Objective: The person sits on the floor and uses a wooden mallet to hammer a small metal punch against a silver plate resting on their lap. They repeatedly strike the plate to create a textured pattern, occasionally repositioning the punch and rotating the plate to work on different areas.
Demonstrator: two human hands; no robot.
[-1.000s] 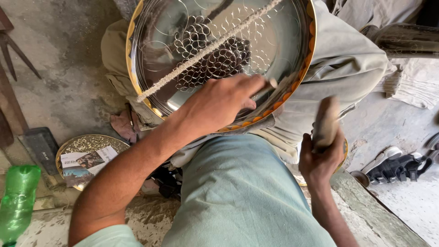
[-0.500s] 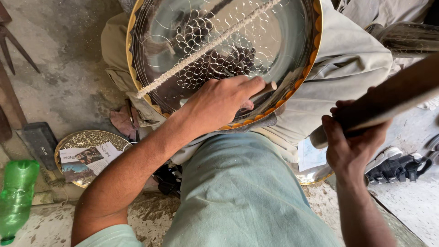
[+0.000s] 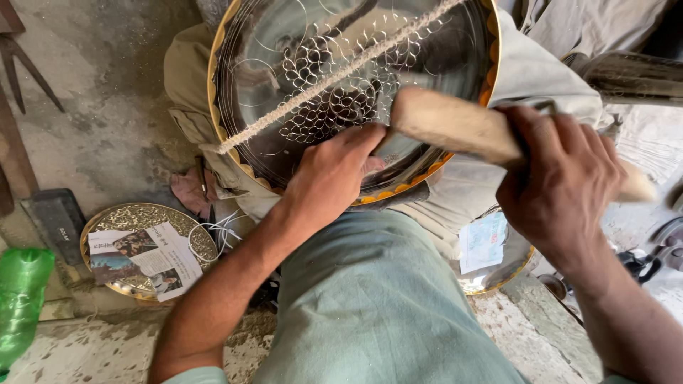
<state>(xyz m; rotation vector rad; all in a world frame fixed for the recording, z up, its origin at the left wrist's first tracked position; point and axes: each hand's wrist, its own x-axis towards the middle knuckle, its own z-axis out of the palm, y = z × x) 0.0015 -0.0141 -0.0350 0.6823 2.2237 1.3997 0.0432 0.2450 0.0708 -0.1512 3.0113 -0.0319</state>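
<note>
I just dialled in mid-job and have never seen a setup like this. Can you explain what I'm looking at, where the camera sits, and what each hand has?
There is no machine here: a person works with two bare hands, and the one picture comes from a camera worn on their head, looking down over their knees.

A large round metal tray with a scalloped golden rim leans on the lap, its shiny face marked with looping scale-like patterns. A twisted cord runs slantwise across it.

The left hand rests at the tray's lower edge, its fingers pressed onto the metal; whether it pinches a small tool I cannot tell. The right hand is closed around a wooden handle, blurred, so likely swinging.

On the floor lie a smaller patterned tray with a printed paper on it, and a green plastic bottle.
</note>
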